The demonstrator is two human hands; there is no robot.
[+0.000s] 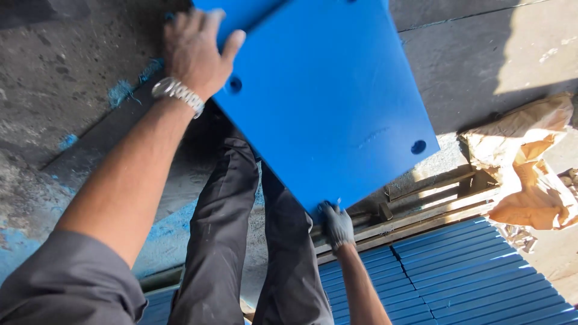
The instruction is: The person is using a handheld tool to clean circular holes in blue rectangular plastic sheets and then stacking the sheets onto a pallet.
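The blue panel [325,96] is up off the ground and tilted, carried over the concrete floor [60,66] between two hands, so this looks like the carrying step of a lift, with the sheet in mid-air and not resting on anything I can see.

The left hand [195,51] is bare, a metal watch [177,93] at the wrist. It lies flat across the panel's upper left edge beside one of the round holes [235,84], fingers spread and curled over the rim. The right hand [337,225] wears a dark glove and pinches the panel's lowest corner, fingers closed round it from below (how much of the corner it has, I cannot tell).

Under the panel stand the person's own dark trousers [241,241]. Below and right of the panel lies a stack of ribbed blue slats [457,271] against some wooden battens [421,216], and right of the panel, crumpled brown paper [530,174].

As I judge it, any next move calls for both grips to hold evenly, since the low corner bears much of the weight and the sheet could swing toward the legs.
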